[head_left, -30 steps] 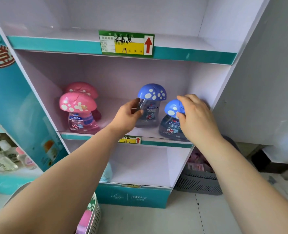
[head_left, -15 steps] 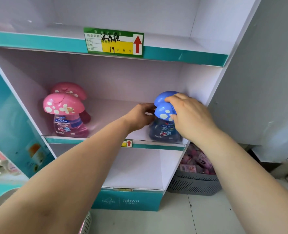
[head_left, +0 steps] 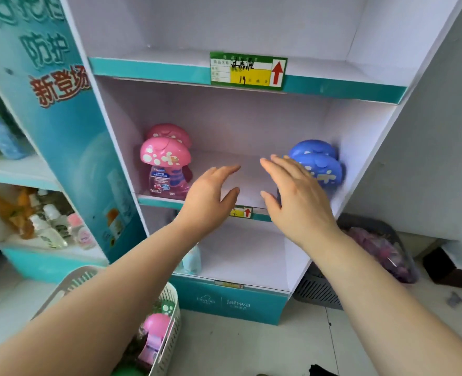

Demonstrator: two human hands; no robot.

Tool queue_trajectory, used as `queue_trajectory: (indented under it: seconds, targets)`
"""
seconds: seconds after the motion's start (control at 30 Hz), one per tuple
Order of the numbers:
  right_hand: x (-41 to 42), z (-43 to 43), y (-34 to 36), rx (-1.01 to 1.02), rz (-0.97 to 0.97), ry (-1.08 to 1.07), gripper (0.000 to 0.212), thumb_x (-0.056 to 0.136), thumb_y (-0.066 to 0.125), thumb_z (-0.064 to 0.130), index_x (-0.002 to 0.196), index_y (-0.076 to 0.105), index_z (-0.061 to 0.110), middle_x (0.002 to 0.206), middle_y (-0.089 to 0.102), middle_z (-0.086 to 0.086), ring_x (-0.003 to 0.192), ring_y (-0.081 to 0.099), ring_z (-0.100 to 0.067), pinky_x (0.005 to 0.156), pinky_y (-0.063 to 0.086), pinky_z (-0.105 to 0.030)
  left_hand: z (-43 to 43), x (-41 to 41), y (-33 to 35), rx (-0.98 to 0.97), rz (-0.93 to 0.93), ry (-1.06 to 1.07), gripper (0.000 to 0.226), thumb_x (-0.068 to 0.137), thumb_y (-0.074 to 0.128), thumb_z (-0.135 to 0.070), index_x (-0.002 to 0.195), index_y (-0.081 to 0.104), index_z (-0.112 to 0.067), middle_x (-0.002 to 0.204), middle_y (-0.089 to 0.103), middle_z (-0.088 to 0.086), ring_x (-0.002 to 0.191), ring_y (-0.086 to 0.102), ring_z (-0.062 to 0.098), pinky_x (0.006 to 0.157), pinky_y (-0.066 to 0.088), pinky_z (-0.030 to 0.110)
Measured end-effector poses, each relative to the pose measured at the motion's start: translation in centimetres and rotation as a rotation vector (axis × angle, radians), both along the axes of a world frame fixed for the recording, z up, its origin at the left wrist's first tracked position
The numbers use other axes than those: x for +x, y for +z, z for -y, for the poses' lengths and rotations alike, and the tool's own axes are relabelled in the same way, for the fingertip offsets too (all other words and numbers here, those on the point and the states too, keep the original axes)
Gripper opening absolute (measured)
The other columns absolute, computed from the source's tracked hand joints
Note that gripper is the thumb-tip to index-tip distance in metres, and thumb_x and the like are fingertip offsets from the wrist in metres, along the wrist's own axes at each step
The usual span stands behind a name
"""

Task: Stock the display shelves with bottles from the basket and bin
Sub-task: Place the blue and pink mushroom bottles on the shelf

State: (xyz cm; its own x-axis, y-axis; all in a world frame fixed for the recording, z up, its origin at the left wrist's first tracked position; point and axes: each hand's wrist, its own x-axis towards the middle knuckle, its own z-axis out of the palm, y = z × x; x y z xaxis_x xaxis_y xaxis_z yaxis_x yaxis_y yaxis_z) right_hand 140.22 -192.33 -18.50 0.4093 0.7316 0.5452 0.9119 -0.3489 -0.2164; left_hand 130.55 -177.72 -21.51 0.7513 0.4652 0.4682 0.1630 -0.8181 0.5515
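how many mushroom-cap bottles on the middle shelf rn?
4. The front pink bottle and rear pink bottle stand at the left of the middle shelf. The front blue bottle and rear blue bottle stand at the right, partly behind the right hand. More could sit unseen behind them.

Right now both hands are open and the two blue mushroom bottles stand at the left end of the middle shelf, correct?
Only the side is wrong: the head view shows the blue bottles at the right end of the middle shelf. The left hand and right hand are open.
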Motion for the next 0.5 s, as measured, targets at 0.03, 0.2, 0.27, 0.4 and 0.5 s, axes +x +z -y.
queue_trajectory:
  seconds: [0.03, 0.2, 0.27, 0.4, 0.5]
  targets:
    - [-1.1, -0.6, -0.7, 0.000, 0.000, 0.033, 0.052, 0.082, 0.068, 0.011, 0.131, 0.054, 0.006, 0.134, 0.054, -0.016, 0.126, 0.048, -0.036, 0.107, 0.035, -0.045, -0.2, -1.9, -0.1, 0.023, -0.004, 0.010, 0.045, 0.090, 0.059, -0.017, 0.134, 0.050, -0.015, 0.127, 0.058, 0.007, 0.117, 0.052, 0.023, 0.097, 0.037, 0.027]
    - [-7.5, -3.9, -5.3, -0.085, -0.055, 0.178, 0.048, 0.084, 0.066, 0.012, 0.130, 0.055, 0.008, 0.131, 0.057, -0.011, 0.121, 0.052, -0.030, 0.105, 0.036, -0.039, -3.1, -11.9, -3.6, 0.093, -0.135, 0.077, 0.046, 0.085, 0.058, -0.018, 0.131, 0.054, -0.015, 0.123, 0.060, 0.007, 0.113, 0.056, 0.028, 0.095, 0.045, 0.037]
    - [-10.0, -5.4, -8.1, -0.138, -0.083, 0.244, 0.048, 0.081, 0.068, 0.010, 0.128, 0.057, 0.008, 0.128, 0.060, -0.011, 0.117, 0.055, -0.030, 0.103, 0.038, -0.039, -5.1, -16.4, -6.0, 0.057, -0.214, 0.165, 0.046, 0.086, 0.059, -0.017, 0.132, 0.053, -0.016, 0.124, 0.059, 0.008, 0.114, 0.055, 0.029, 0.095, 0.043, 0.035]
    - [-13.7, -8.5, -14.8, -0.272, -0.152, 0.359, 0.051, 0.074, 0.074, 0.008, 0.123, 0.061, 0.008, 0.120, 0.064, -0.010, 0.108, 0.061, -0.031, 0.097, 0.045, -0.042, -8.8, -24.4, -11.5, -0.089, -0.391, 0.323, 0.050, 0.088, 0.061, -0.018, 0.136, 0.049, -0.018, 0.129, 0.056, 0.009, 0.118, 0.051, 0.029, 0.098, 0.039, 0.035]
    - [-15.8, -10.8, -19.2, -0.400, -0.228, 0.405, 0.053, 0.078, 0.073, 0.012, 0.129, 0.057, 0.010, 0.126, 0.061, -0.008, 0.115, 0.057, -0.028, 0.100, 0.040, -0.034, -10.6, -28.8, -15.5, -0.191, -0.466, 0.409, 0.049, 0.087, 0.061, -0.013, 0.135, 0.050, -0.015, 0.129, 0.056, 0.011, 0.118, 0.051, 0.030, 0.096, 0.036, 0.029]
